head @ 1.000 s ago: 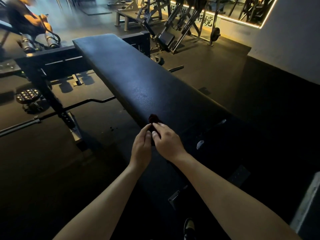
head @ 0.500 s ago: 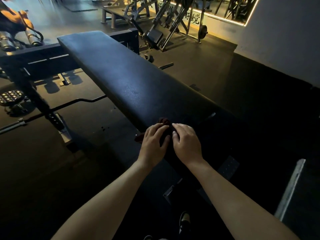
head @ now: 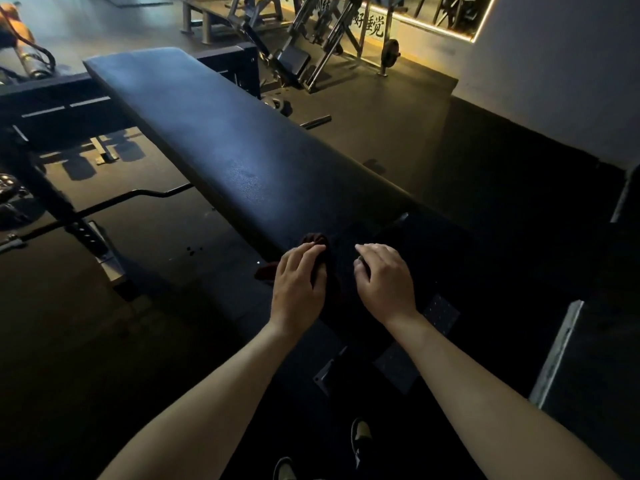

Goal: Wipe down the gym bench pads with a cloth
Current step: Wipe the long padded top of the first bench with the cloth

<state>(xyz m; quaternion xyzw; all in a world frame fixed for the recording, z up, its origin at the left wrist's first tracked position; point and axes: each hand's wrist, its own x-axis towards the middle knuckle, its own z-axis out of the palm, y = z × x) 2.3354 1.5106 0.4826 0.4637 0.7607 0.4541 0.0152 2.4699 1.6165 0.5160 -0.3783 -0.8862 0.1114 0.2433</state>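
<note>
Bench pad: the long black bench pad (head: 225,133) runs from the far left down to the near centre, and its skin shines faintly in the low light.
Cloth: a dark red cloth (head: 316,239) lies bunched on the near end of that pad, by its left edge. One fold shows past the fingertips and another sticks out to the left of the hand.
Left hand: the left hand (head: 298,285) lies palm down on the cloth and presses it onto the pad. Its fingers (head: 308,252) are together and only lightly bent, and the thumb is hidden.
Right hand: the right hand (head: 386,282) rests knuckles up just right of the cloth, apart from the left hand, on the darker near part of the bench (head: 443,251). Its fingertips are bent down. I cannot tell whether it pinches an edge of the cloth, because the spot is too dark.
Rack: a black rack upright (head: 81,230) with a row of holes stands on the floor (head: 381,133), left of the pad.
Bar: a cranked bar (head: 156,194) runs low from the rack towards the pad's left side.
Far end: a slanted machine (head: 311,46) stands beyond the pad, with a weight plate (head: 391,51) at its right under a lit strip.
Wall: a pale wall (head: 554,64) fills the far right.
Shoes: two shoes (head: 362,436) show at the near edge, between the forearms.
Other person: another person (head: 14,26) is in the far left corner, mostly cut off.
</note>
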